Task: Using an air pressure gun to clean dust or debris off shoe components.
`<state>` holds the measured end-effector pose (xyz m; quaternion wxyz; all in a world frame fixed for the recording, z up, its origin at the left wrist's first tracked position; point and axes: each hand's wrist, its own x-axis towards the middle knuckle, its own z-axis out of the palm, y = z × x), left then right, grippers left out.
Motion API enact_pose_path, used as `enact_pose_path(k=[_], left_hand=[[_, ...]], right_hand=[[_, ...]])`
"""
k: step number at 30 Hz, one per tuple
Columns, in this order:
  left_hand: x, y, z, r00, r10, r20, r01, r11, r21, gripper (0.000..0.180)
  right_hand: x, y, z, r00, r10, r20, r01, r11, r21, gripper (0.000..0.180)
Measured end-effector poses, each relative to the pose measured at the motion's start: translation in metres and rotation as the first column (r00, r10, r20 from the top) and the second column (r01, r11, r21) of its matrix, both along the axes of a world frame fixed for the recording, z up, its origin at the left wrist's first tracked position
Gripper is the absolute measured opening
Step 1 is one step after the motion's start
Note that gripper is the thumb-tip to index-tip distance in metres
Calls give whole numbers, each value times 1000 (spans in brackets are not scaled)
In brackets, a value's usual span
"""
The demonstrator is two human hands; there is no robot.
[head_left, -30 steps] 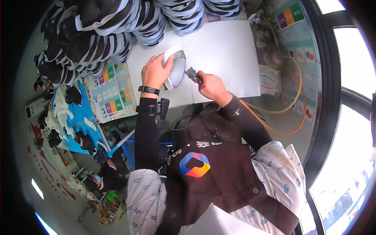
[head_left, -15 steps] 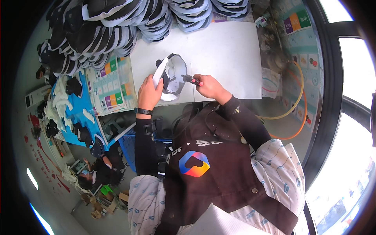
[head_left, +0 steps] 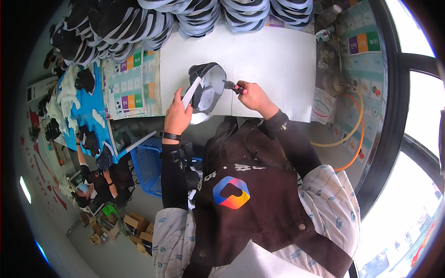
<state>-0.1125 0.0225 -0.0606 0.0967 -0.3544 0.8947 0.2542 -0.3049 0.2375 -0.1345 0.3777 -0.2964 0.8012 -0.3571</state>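
Note:
Over the front of the white worktable (head_left: 273,69), my left hand (head_left: 177,116) grips the near left edge of a dark cap (head_left: 211,90). The cap is tilted, its pale grey inside facing up and right. A narrow white strip (head_left: 191,91) stands along the gripped side, between my thumb and fingers. My right hand (head_left: 256,98) is closed around a small dark hand tool (head_left: 233,87) with pinkish-red parts. The tool's tip is at the cap's right rim; whether they touch I cannot tell. My fingers hide much of the tool.
Stacks of black and grey caps (head_left: 199,21) line the table's back. Orange hose (head_left: 359,139) and yellow hose (head_left: 340,139) loop at right, beside the window. A blue crate (head_left: 147,171) stands lower left. Further left, a person handles a dark cap (head_left: 104,160) by a blue table (head_left: 88,111).
The cap has turned in my left hand, showing more of its dark outside. My right hand and tool have shifted slightly right with the view. The person at left now has an arm raised toward the table.

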Motion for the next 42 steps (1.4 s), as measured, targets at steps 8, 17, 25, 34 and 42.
enact_pose_path(k=[8,17,25,34,42], left_hand=[[29,-6,-25,995,5,-100,-5,1000,4,43],[46,3,-40,988,48,-150,-56,997,-56,39],[54,22,-40,976,-58,-210,50,998,-44,41],[61,-118,-152,984,119,129,-174,768,616,52],[36,-121,-205,969,-215,-125,249,839,483,58]], right_hand=[[8,1,-11,989,30,143,-23,998,-50,27],[12,-4,-20,920,127,371,-107,991,-74,30],[9,5,4,907,66,416,-76,997,7,33],[13,45,-17,986,-58,156,51,998,48,42],[23,63,-9,972,-163,171,162,987,16,36]])
